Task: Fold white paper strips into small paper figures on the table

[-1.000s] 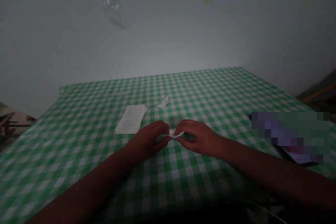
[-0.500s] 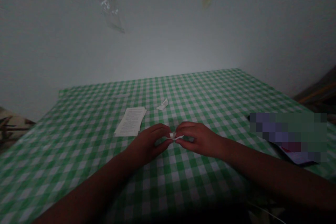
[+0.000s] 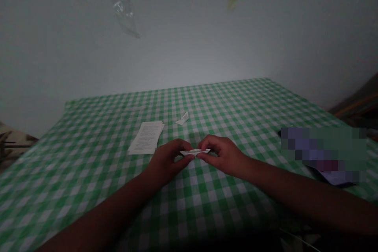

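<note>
Head view: folded white paper (image 3: 195, 152) pinched over the gingham-covered table (image 3: 88, 181) between nearly closed left hand (image 3: 165, 161) and right hand (image 3: 224, 155); second folded scrap (image 3: 182, 118) already lying farther off, near printed sheets (image 3: 146, 138).

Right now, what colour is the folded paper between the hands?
White: the folded paper shows best in the head view.
</note>
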Tool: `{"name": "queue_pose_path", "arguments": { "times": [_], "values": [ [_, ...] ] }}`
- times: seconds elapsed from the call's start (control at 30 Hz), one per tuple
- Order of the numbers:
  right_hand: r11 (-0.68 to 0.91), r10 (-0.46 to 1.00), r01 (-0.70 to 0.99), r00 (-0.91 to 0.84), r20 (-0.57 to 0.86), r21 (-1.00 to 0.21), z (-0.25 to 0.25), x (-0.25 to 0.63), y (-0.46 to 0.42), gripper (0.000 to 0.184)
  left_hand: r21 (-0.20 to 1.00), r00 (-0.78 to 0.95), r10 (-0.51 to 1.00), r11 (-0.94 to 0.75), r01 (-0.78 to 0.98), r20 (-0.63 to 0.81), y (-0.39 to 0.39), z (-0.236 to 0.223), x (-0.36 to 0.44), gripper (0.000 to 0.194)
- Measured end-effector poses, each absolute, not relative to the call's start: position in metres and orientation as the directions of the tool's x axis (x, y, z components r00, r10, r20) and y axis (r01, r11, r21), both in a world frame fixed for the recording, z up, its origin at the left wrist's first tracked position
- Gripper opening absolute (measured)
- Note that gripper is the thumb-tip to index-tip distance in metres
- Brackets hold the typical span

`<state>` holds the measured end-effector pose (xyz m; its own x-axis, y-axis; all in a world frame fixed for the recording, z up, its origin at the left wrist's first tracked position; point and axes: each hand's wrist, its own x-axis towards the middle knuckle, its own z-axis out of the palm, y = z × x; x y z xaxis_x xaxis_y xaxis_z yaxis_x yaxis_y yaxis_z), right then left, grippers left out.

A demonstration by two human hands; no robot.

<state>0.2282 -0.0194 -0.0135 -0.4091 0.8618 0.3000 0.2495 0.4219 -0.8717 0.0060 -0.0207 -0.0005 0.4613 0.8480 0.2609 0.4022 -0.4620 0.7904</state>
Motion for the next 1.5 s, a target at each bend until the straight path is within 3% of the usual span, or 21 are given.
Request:
{"name": "queue_pose_path", "arguments": {
  "times": [0.5,0.67,1.03,1.23,1.5],
  "values": [
    [0.328,0.873,0.128,-0.420,0.249,-0.936,-0.0145,0.2230,-0.0242,0.015,0.800,0.407,0.879,-0.422,0.427,0.247,-0.0258,0.0014,0.0115,0.013],
    [0.293,0.879,0.160,-0.433,0.200,-0.942,-0.0152,0.2227,-0.0247,0.014,0.826,0.404,0.885,-0.398,0.399,0.231,-0.0266,0.0039,0.0128,0.013],
    [0.145,0.906,0.069,-0.409,0.104,-0.987,-0.0172,0.2226,-0.0233,0.018,0.749,0.454,0.858,-0.460,0.477,0.238,-0.0255,0.0008,0.0108,0.014],
    [0.090,0.910,0.062,-0.410,0.057,-0.994,-0.0141,0.2226,-0.0224,0.022,0.814,0.434,0.888,-0.363,0.453,0.154,-0.0288,0.0039,0.0134,0.014],
    [0.036,0.906,0.035,-0.424,0.018,-0.999,-0.0184,0.2213,-0.0190,0.025,0.911,0.368,0.929,-0.112,0.397,-0.046,-0.0285,0.0018,0.0128,0.019]
  ]
}}
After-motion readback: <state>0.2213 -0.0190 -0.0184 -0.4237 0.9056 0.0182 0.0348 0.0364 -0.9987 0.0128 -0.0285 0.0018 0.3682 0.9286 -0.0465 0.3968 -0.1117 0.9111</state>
